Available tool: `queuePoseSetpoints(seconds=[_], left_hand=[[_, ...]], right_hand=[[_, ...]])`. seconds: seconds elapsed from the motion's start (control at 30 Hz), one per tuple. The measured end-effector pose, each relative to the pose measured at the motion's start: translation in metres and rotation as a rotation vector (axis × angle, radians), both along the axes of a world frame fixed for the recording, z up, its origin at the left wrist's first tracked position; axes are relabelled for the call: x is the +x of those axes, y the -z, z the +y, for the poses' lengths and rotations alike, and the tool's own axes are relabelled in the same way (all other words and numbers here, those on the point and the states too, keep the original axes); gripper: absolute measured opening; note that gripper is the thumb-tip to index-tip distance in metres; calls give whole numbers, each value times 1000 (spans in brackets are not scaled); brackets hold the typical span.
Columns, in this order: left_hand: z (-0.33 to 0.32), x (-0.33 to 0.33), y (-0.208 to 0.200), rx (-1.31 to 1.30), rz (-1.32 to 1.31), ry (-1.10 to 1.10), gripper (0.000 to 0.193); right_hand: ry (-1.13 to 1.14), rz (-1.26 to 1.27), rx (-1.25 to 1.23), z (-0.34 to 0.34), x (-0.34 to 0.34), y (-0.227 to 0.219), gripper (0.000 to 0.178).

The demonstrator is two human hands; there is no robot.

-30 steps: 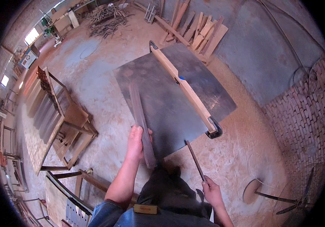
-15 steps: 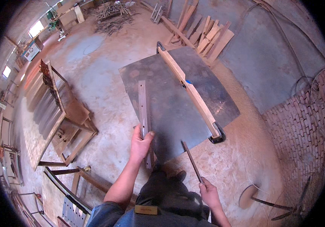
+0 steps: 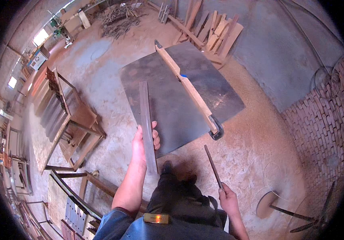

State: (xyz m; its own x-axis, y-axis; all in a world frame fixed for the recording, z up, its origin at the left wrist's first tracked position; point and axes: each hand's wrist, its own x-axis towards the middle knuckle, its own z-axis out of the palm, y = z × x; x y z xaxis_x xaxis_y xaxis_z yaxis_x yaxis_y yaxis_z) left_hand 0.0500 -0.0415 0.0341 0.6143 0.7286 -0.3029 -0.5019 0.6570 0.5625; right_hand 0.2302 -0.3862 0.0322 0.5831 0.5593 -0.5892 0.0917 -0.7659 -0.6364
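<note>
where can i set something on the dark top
The dark top has two bare patches: between the wooden strip and wooden rail, and right of the rail, except pale marks. Crowded: its left edge, where the left hand holds the strip.

Wooden planks (image 3: 220, 35), heaped sticks (image 3: 119, 21), rows of bricks (image 3: 318, 112), round-based fan (image 3: 294, 213)

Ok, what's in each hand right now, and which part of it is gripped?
The left hand grips a dark wooden slat just below its middle; the right hand grips a slim dark rod by its near end.
</note>
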Motion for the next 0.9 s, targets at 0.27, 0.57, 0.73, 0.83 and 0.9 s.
queuePoseSetpoints(seconds=[0.27,0.57,0.73,0.83,0.9], left_hand=[[-17,23,0,43,231,-114,44],[-6,52,36,105,387,-321,20],[4,68,51,177,493,-330,31],[5,76,48,263,559,-299,33],[7,77,53,378,700,-268,33]], right_hand=[[-18,-45,108,-18,16,11,41],[11,-70,142,-9,26,23,41],[45,-41,116,4,28,17,41],[41,-44,47,12,33,16,41],[55,-24,45,17,33,13,41]])
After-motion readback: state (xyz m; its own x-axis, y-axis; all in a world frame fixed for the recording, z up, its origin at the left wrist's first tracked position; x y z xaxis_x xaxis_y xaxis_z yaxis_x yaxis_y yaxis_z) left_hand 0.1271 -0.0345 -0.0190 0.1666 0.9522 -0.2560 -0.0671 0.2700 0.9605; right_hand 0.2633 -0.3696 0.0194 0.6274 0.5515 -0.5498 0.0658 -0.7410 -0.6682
